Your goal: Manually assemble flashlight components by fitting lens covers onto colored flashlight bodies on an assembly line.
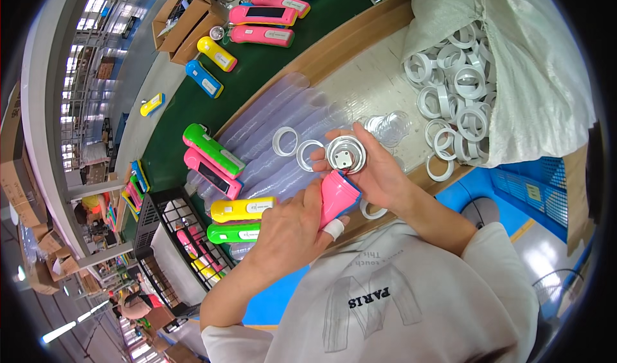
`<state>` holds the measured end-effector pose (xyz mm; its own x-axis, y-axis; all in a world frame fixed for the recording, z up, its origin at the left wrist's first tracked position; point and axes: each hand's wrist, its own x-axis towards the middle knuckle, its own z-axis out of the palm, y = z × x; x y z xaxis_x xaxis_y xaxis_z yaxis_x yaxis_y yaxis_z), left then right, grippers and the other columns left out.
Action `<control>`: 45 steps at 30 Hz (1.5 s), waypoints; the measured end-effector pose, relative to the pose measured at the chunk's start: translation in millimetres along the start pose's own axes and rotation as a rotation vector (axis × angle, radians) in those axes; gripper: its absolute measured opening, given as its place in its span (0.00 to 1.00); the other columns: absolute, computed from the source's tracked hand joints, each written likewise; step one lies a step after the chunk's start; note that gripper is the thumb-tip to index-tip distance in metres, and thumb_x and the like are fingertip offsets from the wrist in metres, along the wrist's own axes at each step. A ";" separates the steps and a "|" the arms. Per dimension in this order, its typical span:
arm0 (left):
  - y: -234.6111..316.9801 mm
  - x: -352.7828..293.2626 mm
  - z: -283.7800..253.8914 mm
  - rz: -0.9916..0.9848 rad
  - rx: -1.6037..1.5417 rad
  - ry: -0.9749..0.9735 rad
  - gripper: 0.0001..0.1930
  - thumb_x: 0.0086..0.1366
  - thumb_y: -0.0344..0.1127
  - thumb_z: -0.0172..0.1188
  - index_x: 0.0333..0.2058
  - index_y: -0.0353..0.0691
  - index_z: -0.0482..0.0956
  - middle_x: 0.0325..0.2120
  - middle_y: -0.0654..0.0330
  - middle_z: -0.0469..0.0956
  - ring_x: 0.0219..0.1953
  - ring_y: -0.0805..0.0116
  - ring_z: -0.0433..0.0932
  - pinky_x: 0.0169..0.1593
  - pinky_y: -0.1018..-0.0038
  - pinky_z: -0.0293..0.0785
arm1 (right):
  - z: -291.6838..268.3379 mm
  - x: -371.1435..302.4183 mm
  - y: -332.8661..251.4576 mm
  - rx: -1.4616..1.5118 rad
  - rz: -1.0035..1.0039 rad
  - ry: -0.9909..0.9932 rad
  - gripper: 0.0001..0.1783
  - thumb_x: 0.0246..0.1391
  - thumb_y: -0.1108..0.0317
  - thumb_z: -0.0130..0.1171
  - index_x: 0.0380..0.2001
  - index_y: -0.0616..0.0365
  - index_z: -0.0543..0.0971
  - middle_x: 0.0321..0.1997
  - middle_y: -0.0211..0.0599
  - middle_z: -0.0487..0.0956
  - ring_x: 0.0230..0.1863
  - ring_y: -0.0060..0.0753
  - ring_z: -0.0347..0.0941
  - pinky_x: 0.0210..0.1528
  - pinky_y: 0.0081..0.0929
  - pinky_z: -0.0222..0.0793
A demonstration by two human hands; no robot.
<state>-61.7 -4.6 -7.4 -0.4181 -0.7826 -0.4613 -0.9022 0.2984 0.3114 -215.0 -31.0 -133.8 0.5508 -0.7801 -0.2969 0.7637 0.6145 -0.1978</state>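
My left hand [289, 225] is closed around a pink flashlight body [339, 196] with a blue edge, its open end facing up. White tape wraps one finger [333, 228]. Just above that end, my right hand [384, 173] holds a round silver reflector [346, 154] with a small light plate in its middle. The reflector sits against the body's mouth, tilted toward me; the join is partly hidden by fingers. Beside my hands lie white plastic rings [285, 142]. Left of them are a yellow flashlight [243, 209], a green flashlight [234, 233] and further coloured ones.
A white sack [514, 73] spilling many white rings [470, 82] stands at right. Clear lens stacks [270, 118] lie in the cardboard-edged tray [347, 54]. Flashlights [263, 16] and an open carton [183, 19] stand on the green belt. A black crate [173, 234] is at left.
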 end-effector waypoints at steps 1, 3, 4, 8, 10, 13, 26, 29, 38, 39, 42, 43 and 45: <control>-0.3 0.8 0.2 -0.003 0.000 0.002 0.32 0.56 0.46 0.65 0.49 0.25 0.66 0.28 0.42 0.77 0.28 0.46 0.78 0.30 0.58 0.73 | 3.9 -1.9 -0.8 0.004 -0.011 0.029 0.26 0.68 0.46 0.32 0.51 0.53 0.71 0.48 0.49 0.77 0.49 0.42 0.75 0.52 0.40 0.72; -1.4 1.2 1.4 0.045 0.128 0.114 0.34 0.54 0.45 0.68 0.50 0.25 0.66 0.29 0.45 0.75 0.31 0.47 0.77 0.32 0.58 0.72 | 5.8 -4.0 1.1 0.006 -0.017 0.054 0.25 0.68 0.47 0.34 0.51 0.54 0.71 0.50 0.48 0.77 0.50 0.41 0.75 0.53 0.39 0.72; -2.2 0.2 0.0 0.042 0.128 0.115 0.34 0.54 0.45 0.68 0.50 0.25 0.66 0.29 0.45 0.75 0.31 0.47 0.77 0.32 0.58 0.72 | 5.1 -5.3 2.6 -0.190 -0.119 0.032 0.24 0.68 0.49 0.35 0.51 0.56 0.70 0.50 0.46 0.76 0.50 0.39 0.75 0.52 0.37 0.71; -2.9 -3.3 0.1 0.082 0.262 0.253 0.33 0.50 0.40 0.70 0.49 0.25 0.67 0.31 0.47 0.73 0.33 0.50 0.75 0.35 0.60 0.72 | 6.6 -13.7 1.3 -0.707 -0.271 -0.088 0.24 0.68 0.52 0.42 0.57 0.58 0.66 0.52 0.37 0.73 0.54 0.31 0.69 0.55 0.29 0.66; -2.2 -2.3 4.1 0.066 0.262 0.257 0.33 0.49 0.39 0.70 0.49 0.25 0.67 0.31 0.47 0.72 0.33 0.50 0.74 0.35 0.61 0.72 | 9.0 -19.2 8.1 -0.761 -0.374 -0.151 0.25 0.68 0.52 0.41 0.58 0.59 0.66 0.54 0.39 0.71 0.56 0.32 0.68 0.57 0.29 0.63; -7.4 -3.8 7.3 0.098 -0.166 0.077 0.29 0.53 0.40 0.68 0.48 0.28 0.67 0.34 0.47 0.74 0.36 0.51 0.76 0.36 0.64 0.73 | 13.9 -33.4 1.8 -1.139 -0.694 -0.336 0.29 0.67 0.51 0.40 0.60 0.64 0.64 0.61 0.49 0.66 0.63 0.43 0.62 0.63 0.34 0.58; -26.0 7.9 26.8 0.240 0.211 0.491 0.28 0.43 0.37 0.68 0.44 0.31 0.71 0.27 0.55 0.71 0.30 0.56 0.73 0.34 0.64 0.71 | 42.0 -32.7 -22.6 -0.916 -0.100 0.013 0.25 0.64 0.62 0.41 0.61 0.59 0.64 0.62 0.39 0.66 0.62 0.32 0.63 0.62 0.33 0.59; -19.4 -10.4 10.7 0.387 -0.353 0.078 0.29 0.46 0.39 0.68 0.45 0.29 0.70 0.37 0.48 0.74 0.39 0.51 0.76 0.38 0.60 0.74 | 43.5 -41.2 -21.7 -1.599 -0.808 -0.566 0.22 0.57 0.66 0.46 0.54 0.61 0.71 0.55 0.46 0.72 0.55 0.45 0.68 0.58 0.34 0.64; -28.9 29.1 23.8 0.278 0.021 0.454 0.27 0.45 0.36 0.68 0.44 0.32 0.71 0.30 0.51 0.74 0.32 0.53 0.76 0.34 0.62 0.72 | 34.1 2.6 -15.3 -0.931 -0.339 0.071 0.18 0.64 0.57 0.43 0.45 0.58 0.75 0.48 0.39 0.76 0.47 0.35 0.75 0.51 0.32 0.69; -35.0 23.5 20.2 0.297 -0.230 0.395 0.28 0.46 0.37 0.68 0.45 0.31 0.70 0.31 0.48 0.75 0.33 0.48 0.76 0.35 0.59 0.73 | 36.8 -7.3 -15.9 -1.331 -0.672 -0.111 0.19 0.64 0.59 0.41 0.47 0.59 0.74 0.51 0.42 0.76 0.50 0.39 0.74 0.56 0.34 0.66; -15.0 19.2 5.9 0.239 -0.221 0.201 0.34 0.50 0.40 0.68 0.51 0.26 0.65 0.33 0.43 0.77 0.37 0.45 0.78 0.38 0.57 0.75 | 28.9 -16.3 -14.2 -1.313 -0.856 -0.288 0.17 0.64 0.61 0.43 0.44 0.60 0.76 0.46 0.44 0.77 0.49 0.44 0.73 0.55 0.34 0.65; -14.3 33.1 9.7 0.229 0.024 0.391 0.34 0.49 0.39 0.68 0.50 0.25 0.65 0.29 0.45 0.77 0.33 0.45 0.78 0.36 0.57 0.74 | 35.3 -3.3 -11.2 -1.051 -0.655 -0.034 0.16 0.62 0.61 0.45 0.39 0.61 0.77 0.38 0.42 0.78 0.45 0.37 0.73 0.52 0.31 0.66; -20.5 57.7 21.8 0.173 0.062 0.434 0.33 0.49 0.39 0.68 0.49 0.25 0.66 0.28 0.46 0.76 0.32 0.46 0.78 0.35 0.57 0.74 | 34.3 19.5 -29.3 -0.955 -0.339 0.089 0.19 0.63 0.60 0.41 0.40 0.65 0.76 0.39 0.39 0.78 0.44 0.32 0.73 0.55 0.29 0.64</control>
<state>-69.6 -44.0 -58.6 -0.4917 -0.8707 -0.0126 -0.8333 0.4662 0.2971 -215.1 -68.3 -101.7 0.2982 -0.9431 -0.1474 0.2657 0.2303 -0.9361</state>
